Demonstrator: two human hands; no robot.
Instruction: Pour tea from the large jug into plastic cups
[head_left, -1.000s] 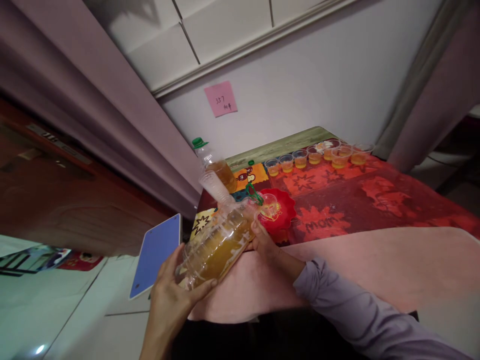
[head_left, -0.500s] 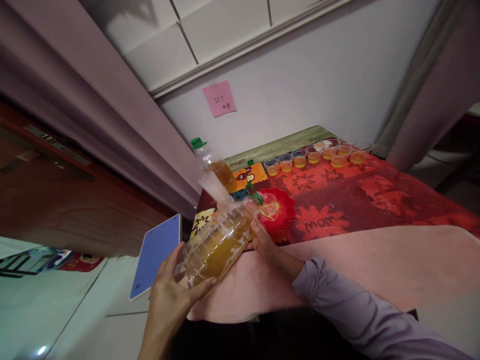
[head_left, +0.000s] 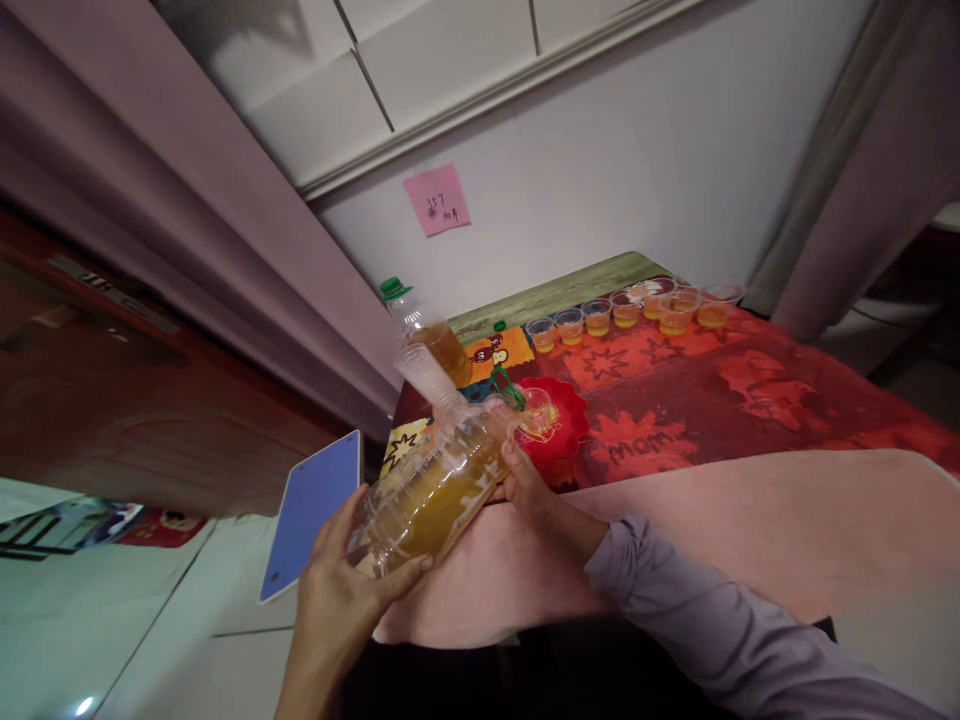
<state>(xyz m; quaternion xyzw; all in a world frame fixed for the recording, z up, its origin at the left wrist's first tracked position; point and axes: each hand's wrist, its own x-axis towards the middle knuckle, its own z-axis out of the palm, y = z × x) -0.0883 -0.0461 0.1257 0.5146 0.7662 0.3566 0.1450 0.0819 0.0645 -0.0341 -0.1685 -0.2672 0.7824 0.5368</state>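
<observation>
A large clear bottle (head_left: 442,490) of yellow-brown liquid lies tilted between my hands, its neck pointing right. My left hand (head_left: 356,575) grips its base end. My right hand (head_left: 525,480) holds it near the neck, with the fingers partly hidden behind it. Below the mouth, a clear cup (head_left: 536,410) sits in a red scalloped dish (head_left: 570,425). A green handle loop (head_left: 508,388) shows at the neck. Behind the bottle lean stacked clear cups (head_left: 427,375), beside a second bottle (head_left: 442,348) with a green cap.
Several clear cups (head_left: 597,318) holding amber liquid form a row along the back of the patterned table (head_left: 675,400). A loose green cap (head_left: 500,326) lies near the second bottle. A blue board (head_left: 315,515) stands left of the table.
The liquid inside the tilted bottle has shifted slightly. Both hands keep the same hold, and the view has moved very little.
</observation>
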